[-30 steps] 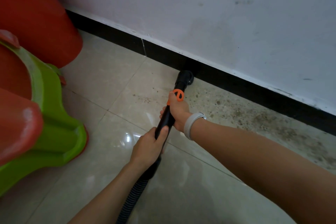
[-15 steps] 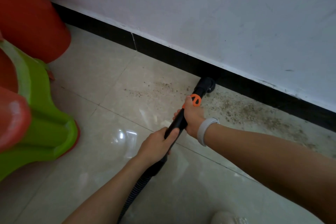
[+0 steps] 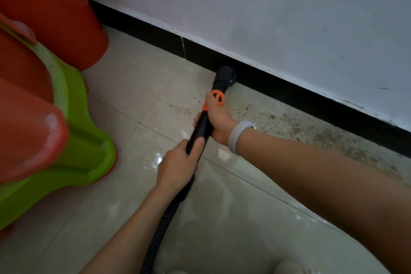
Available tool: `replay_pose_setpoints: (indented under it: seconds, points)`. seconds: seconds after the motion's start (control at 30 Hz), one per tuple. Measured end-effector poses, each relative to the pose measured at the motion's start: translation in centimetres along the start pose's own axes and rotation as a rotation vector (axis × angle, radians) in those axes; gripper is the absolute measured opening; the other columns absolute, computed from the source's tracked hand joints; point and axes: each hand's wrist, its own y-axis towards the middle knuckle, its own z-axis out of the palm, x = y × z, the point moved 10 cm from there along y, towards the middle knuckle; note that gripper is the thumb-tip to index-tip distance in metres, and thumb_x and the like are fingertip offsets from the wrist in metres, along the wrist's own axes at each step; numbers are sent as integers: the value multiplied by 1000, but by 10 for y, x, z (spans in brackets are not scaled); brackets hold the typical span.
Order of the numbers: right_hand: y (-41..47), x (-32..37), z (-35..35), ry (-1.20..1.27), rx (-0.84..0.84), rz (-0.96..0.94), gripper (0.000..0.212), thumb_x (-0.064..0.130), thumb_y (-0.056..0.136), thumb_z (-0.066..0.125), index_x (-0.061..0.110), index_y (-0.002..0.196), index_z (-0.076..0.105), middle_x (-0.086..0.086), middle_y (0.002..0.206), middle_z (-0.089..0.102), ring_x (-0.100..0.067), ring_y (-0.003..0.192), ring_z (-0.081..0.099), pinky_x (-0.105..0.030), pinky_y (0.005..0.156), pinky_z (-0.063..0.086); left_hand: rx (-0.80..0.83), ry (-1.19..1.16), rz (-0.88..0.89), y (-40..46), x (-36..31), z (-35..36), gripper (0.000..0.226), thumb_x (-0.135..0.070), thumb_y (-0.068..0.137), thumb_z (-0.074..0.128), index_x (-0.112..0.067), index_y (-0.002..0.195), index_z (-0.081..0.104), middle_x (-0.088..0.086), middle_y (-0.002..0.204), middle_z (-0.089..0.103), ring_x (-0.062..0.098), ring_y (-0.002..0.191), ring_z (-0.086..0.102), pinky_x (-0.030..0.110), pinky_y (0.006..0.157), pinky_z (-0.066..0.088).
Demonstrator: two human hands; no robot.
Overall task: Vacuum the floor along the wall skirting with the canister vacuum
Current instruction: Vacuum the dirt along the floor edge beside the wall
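We hold the black vacuum wand (image 3: 200, 129) with both hands, and its nozzle (image 3: 223, 78) sits at the foot of the black skirting (image 3: 289, 93), touching or just short of it; we cannot tell which. An orange clip (image 3: 216, 97) rings the wand just behind the nozzle. Our right hand (image 3: 219, 121) wraps its fingers round the wand right behind that clip, a pale wristband (image 3: 238, 134) on its wrist. Our left hand (image 3: 178, 165) grips the wand further from the skirting, thumb lying along the top, just where the ribbed hose (image 3: 160, 227) begins and trails back toward us. On the beige floor tiles (image 3: 133, 78), a band of brown grit (image 3: 311, 131) runs along the skirting to the right of the nozzle, with a lighter scatter just left of our right hand. Well left of the nozzle stand stacked red and green plastic tubs (image 3: 73, 104), and a red bucket (image 3: 55, 13) stands close by the skirting. Above the skirting rises a scuffed white wall (image 3: 266, 6).
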Motion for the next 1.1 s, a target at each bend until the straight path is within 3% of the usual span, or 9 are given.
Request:
replay_pose_setpoints:
  seconds: [0.23, 0.4, 0.8, 1.1]
  points:
    - [10, -9, 74, -92, 146, 86, 33, 36, 97, 50, 7, 85, 42, -11, 68, 49, -21, 54, 51, -34, 53, 50, -138, -10, -119, 9, 30, -46, 48, -60, 92, 31, -20, 74, 52, -3, 64, 64, 20, 69, 62, 35, 70, 49]
    - [14, -14, 96, -140, 184, 130, 32, 36, 96, 51, 6, 85, 43, -11, 69, 50, -21, 56, 52, -33, 55, 51, -136, -58, -163, 17, 43, -53, 53, -60, 92, 30, -16, 79, 55, 0, 65, 66, 22, 71, 64, 40, 77, 51]
    - [24, -10, 63, -126, 39, 129, 33, 36, 98, 48, 8, 82, 42, -11, 68, 50, -21, 53, 50, -32, 51, 49, 17, -128, -128, 26, 33, -27, 50, -58, 93, 32, -15, 81, 56, 6, 66, 67, 22, 64, 65, 37, 71, 54]
    - [25, -3, 10, -99, -107, 55, 33, 38, 97, 46, 10, 82, 43, -10, 65, 51, -21, 52, 52, -32, 53, 51, 161, -189, -85, 25, 14, 11, 48, -59, 90, 38, -15, 81, 56, 7, 63, 66, 26, 62, 66, 44, 70, 56]
